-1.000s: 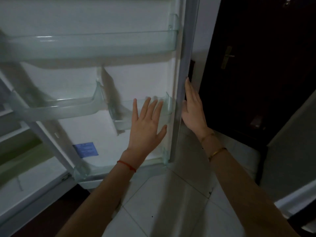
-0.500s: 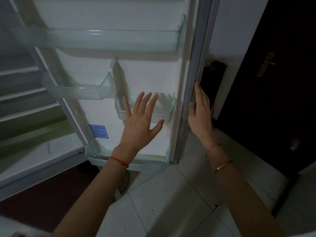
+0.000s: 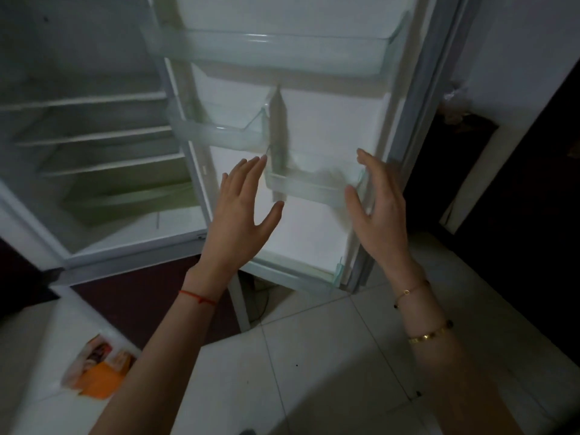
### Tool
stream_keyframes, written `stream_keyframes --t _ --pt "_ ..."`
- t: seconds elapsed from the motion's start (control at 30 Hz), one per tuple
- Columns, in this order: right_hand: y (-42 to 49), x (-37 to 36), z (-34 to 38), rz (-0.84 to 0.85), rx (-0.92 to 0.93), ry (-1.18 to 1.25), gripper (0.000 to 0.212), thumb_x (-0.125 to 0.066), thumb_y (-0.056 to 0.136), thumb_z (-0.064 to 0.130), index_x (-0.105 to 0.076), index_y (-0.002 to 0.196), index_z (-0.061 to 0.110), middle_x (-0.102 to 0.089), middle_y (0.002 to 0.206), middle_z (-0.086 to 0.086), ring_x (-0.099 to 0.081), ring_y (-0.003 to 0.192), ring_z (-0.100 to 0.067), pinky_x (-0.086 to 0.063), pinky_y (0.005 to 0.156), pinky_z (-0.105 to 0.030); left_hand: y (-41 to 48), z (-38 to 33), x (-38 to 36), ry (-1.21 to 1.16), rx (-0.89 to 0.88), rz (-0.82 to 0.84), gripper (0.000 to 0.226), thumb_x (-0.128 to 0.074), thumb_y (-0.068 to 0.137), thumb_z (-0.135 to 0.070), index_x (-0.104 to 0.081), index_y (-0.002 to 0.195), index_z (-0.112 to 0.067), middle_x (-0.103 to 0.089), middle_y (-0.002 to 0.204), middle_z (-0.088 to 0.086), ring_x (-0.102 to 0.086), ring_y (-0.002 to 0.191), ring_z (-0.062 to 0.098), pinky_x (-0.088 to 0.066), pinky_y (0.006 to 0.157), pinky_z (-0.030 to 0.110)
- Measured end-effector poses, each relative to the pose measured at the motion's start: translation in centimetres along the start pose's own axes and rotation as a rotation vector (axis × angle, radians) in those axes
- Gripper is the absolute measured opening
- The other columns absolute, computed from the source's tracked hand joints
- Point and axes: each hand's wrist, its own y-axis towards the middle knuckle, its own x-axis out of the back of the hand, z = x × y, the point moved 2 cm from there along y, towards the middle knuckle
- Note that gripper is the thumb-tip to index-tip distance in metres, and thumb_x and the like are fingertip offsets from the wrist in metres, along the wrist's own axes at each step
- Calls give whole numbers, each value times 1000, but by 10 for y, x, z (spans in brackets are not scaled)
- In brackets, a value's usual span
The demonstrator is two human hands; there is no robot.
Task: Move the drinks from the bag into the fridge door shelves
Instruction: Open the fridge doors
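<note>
The fridge door (image 3: 329, 120) stands open in front of me, its clear plastic shelves holding nothing: a wide top shelf (image 3: 270, 50), a small left shelf (image 3: 219, 133), a small right shelf (image 3: 310, 185) and a bottom shelf (image 3: 301, 271). My left hand (image 3: 241, 215) hovers with straight fingers just left of the small right shelf. My right hand (image 3: 376, 208) hovers with straight fingers by that shelf's right end, off the door edge. Neither hand holds anything. No drinks are in view. A plastic bag (image 3: 455, 105) shows dimly behind the door, far right.
The fridge's inside (image 3: 94, 146) with bare shelves lies at the left. An orange and white packet (image 3: 100, 368) lies on a white surface at the lower left. White floor tiles (image 3: 314, 372) spread below. A dark door (image 3: 533, 215) fills the right.
My right hand has come off the door's outer edge and moved inward. The left hand has drifted left of the small shelf. The view has swung left, showing more of the fridge's inside.
</note>
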Motion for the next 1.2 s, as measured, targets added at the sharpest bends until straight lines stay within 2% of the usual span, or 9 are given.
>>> stream_keyframes --t 0.17,0.27,0.37,0.47,0.6,0.73,0.87,1.1,1.2 --pt "-13 -30 27 133 24 34 51 -53 96 23 -38 144 15 -47 142 3 -40 132 -13 -28 111 -17 -28 13 36 -19 82 -32 67 -61 94 -28 -31 152 -11 -34 158 5 -30 146 17 -26 120 29" --pt "-20 -49 44 202 38 81 52 -54 95 24 -39 144 16 -46 143 4 -39 132 -12 -28 111 -15 -44 28 58 -1 102 -50 66 -62 94 -26 -33 152 -11 -35 156 5 -33 145 16 -29 119 28" --pt "-28 -68 66 276 19 140 53 -56 94 22 -40 144 19 -46 141 9 -38 126 -4 -23 106 -4 -64 44 80 3 111 -57 65 -62 95 -26 -33 152 -13 -35 157 2 -32 145 11 -29 118 25" --pt "-37 -92 94 342 39 183 54 -56 94 21 -39 145 21 -45 143 10 -37 129 -3 -26 109 -10 -86 63 107 18 151 -65 65 -60 96 -28 -32 153 -15 -35 157 1 -31 144 8 -26 117 17" --pt "-51 -134 136 422 73 221 53 -56 93 22 -40 144 20 -46 142 8 -38 130 -5 -24 107 -6 -118 96 151 66 197 -73 64 -61 95 -25 -34 151 -12 -37 156 5 -34 145 14 -30 118 26" --pt "-69 -184 186 492 94 257 52 -57 93 22 -42 143 19 -47 142 6 -38 132 -10 -31 111 -24 -154 134 203 145 280 -60 63 -60 95 -25 -34 151 -12 -38 155 6 -34 146 19 -31 119 35" --pt "-87 -235 236 572 154 273 52 -57 93 24 -42 143 19 -48 141 5 -38 133 -9 -30 113 -25 -191 172 254 245 334 -25 62 -56 96 -31 -35 151 -13 -37 155 6 -26 147 11 -23 120 24" --pt "-114 -308 303 683 224 313 49 -55 94 27 -43 141 20 -48 140 6 -36 133 -8 -33 114 -35 -249 225 319 329 515 14 64 -58 95 -30 -31 152 -20 -34 157 4 -27 148 18 -31 119 42" --pt "-123 -335 321 747 244 325 50 -55 94 28 -42 142 23 -46 141 6 -34 134 -7 -33 115 -38 -265 242 336 352 593 10 64 -59 95 -29 -30 152 -23 -31 158 2 -29 146 18 -28 119 38"
